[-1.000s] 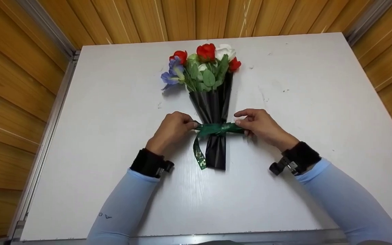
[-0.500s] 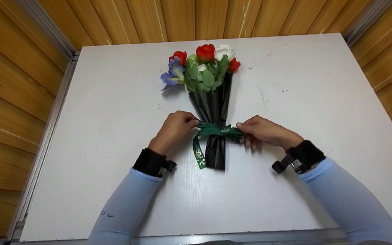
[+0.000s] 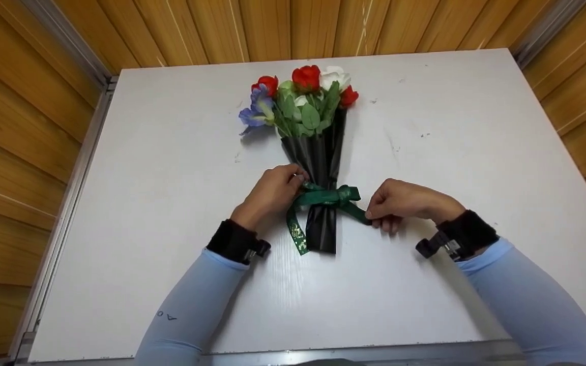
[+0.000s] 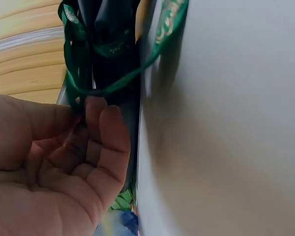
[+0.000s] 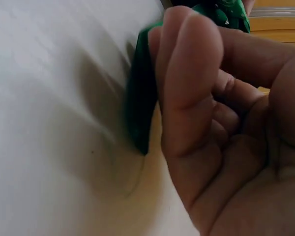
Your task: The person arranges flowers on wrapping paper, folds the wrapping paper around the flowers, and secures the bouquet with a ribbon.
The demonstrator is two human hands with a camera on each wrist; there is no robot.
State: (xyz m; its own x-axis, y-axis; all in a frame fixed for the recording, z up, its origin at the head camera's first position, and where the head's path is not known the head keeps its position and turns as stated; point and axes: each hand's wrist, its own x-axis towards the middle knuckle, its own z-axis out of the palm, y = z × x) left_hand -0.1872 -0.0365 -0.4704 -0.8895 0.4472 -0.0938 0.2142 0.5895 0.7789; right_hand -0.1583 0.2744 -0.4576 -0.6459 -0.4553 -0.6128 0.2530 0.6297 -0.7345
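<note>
A bouquet of red, white and purple-blue flowers [image 3: 305, 79] with green leaves lies on the white table, its stems wrapped in black paper [image 3: 321, 234]. Around the paper's narrow part runs a green ribbon [image 3: 318, 198], knotted, with a small loop right of the knot. My left hand [image 3: 275, 188] pinches the ribbon at the left of the wrap; in the left wrist view its fingertips partly hide the ribbon [image 4: 120, 82]. At the right, my right hand [image 3: 409, 201] pinches a ribbon tail, whose end [image 5: 141, 93] hangs past the fingers in the right wrist view. Another gold-printed tail hangs at left.
The white table [image 3: 171, 152] extends around the bouquet on every side. Wood-look panels [image 3: 267, 30] stand behind it and at both sides, with metal rails along the corners. Black straps with small cameras [image 3: 234, 241] sit on both wrists.
My right hand has moved right and toward me, drawing the tail out and leaving a small loop by the knot. The left hand has shifted slightly right, closer to the wrap.
</note>
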